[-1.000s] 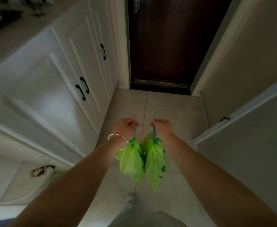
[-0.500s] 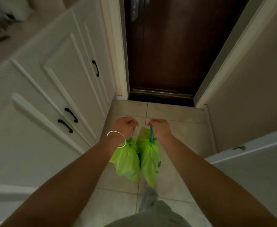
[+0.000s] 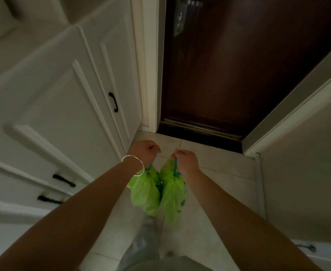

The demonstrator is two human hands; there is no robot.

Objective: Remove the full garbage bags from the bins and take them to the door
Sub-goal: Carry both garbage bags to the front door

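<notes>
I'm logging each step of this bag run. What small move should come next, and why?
Probably lower both bags to the tiled floor by the dark door. The left hand and right hand each hold a green bag clear of the floor, and the closed door is just ahead.

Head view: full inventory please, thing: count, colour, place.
garbage bags: 2, bright green with blue drawstrings, hanging side by side above the floor, left bag, right bag
door: 1, dark brown, shut, straight ahead
lock plate: 1, silver, upper left of door
threshold: 1, metal strip, foot of door
cabinets: white panelled doors, left side
cabinet handles: 3, black, one upper, two lower
floor: beige tiles
bangle: 1, silver, left wrist
left hand: shut on left bag's drawstring
right hand: shut on right bag's drawstring
</notes>
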